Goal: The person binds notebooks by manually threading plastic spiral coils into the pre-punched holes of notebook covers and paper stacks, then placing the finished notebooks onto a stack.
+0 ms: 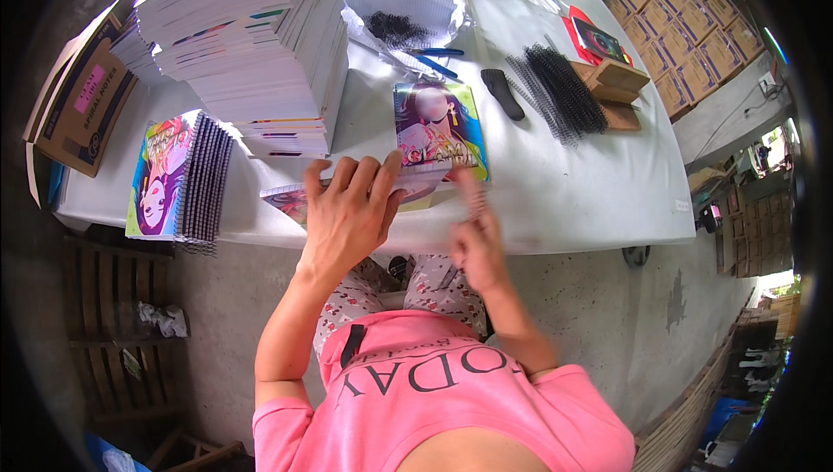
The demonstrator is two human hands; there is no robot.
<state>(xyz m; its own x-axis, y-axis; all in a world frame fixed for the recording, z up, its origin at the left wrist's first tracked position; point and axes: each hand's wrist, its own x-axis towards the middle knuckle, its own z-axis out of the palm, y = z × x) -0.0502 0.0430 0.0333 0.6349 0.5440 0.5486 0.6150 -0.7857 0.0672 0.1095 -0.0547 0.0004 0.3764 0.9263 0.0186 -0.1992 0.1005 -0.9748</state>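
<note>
We press our left hand (347, 212) flat, fingers spread, on a thin notebook with a colourful illustrated cover (440, 129) that lies at the near edge of the white bench (573, 186); the grip there is open, palm down, pinning the book and not clamped round it. Our right hand (475, 242) is just right of it at the bench edge, blurred, fingers drawn together near the notebook's near edge; we cannot tell whether it holds anything, though a thin ribbed shape seems to show at its fingertips.

By our judgement the binding work is only partly through. On the left side of the bench a small pile of finished notebooks with black spiral spines (182, 179) lies fanned out. Behind it, on the far left, stands a much larger tall stack of unbound printed booklets (252, 47), so most of the job appears still ahead. To the far right a bundle of black plastic spiral coils (560, 90) lies waiting, near a black handled tool (503, 93) and a small wooden block (618, 81). A white plastic bag with dark pieces in it (401, 14) sits at the far middle, and a brown cardboard box (82, 95) stands off the left end.
</note>
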